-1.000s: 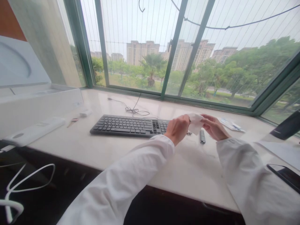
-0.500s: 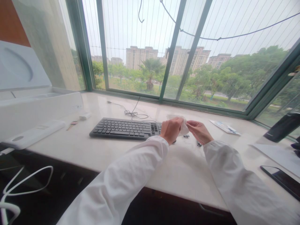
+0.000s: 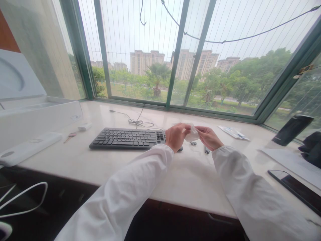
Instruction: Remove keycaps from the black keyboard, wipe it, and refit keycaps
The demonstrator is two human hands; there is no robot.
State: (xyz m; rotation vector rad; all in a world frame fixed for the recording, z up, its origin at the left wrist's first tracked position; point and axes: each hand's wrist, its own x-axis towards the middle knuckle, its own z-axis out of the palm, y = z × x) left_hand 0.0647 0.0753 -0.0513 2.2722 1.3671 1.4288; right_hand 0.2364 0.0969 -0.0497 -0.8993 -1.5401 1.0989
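A thin, crumpled white wipe (image 3: 192, 134) is pinched between my two hands above the desk. My left hand (image 3: 175, 135) grips it from the left, fingers closed, over the right end of a black keyboard (image 3: 125, 138). From the other side my right hand (image 3: 209, 138) holds the wipe between closed fingertips. Part of the wipe is hidden behind my fingers. On the keyboard's right block some keys look uncapped, with dark sockets showing. Small dark pieces (image 3: 193, 143) lie on the desk below my hands, and another small dark piece (image 3: 206, 150) is beside my right wrist.
Behind the keyboard lies its coiled cable (image 3: 140, 122). Toward the right are a flat packet (image 3: 233, 132), a phone (image 3: 296, 187), white paper (image 3: 288, 164) and a black upright object (image 3: 292, 130). A white box (image 3: 40, 113), a key (image 3: 70, 136) and a white power strip (image 3: 30, 147) sit left.
The view has shifted slightly to the right. My hands still hold the wipe; my left fingers have turned and spread along it, and the wipe's shape between the hands has changed.
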